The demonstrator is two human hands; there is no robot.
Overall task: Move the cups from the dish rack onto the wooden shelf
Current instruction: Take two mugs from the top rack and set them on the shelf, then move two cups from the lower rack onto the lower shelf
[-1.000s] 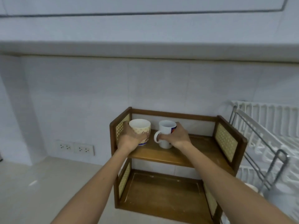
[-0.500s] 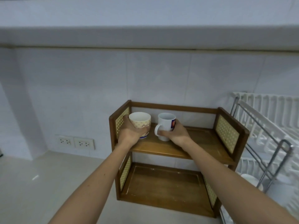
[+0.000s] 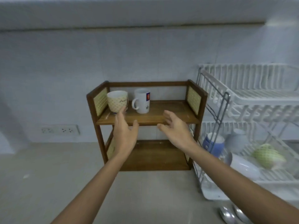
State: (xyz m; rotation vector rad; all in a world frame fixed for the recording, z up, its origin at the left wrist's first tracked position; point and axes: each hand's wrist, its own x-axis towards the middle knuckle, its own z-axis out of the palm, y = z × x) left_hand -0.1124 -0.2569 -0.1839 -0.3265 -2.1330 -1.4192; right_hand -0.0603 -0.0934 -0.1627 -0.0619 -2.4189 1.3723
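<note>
Both hands [image 3: 126, 131] [image 3: 175, 130] empty, seemingly clear of shelf [image 3: 174, 117] edge.

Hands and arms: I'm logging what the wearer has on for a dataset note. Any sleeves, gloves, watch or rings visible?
Both forearms are bare up to the frame edge. The left hand and right hand are ungloved, with no watch, bracelet or ring visible in this blurred view.

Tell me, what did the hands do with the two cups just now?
Both hands let go. The left hand released the patterned cup and the right hand released the white mug; both pulled back, open. The cups stayed upright on the wooden shelf.
</note>
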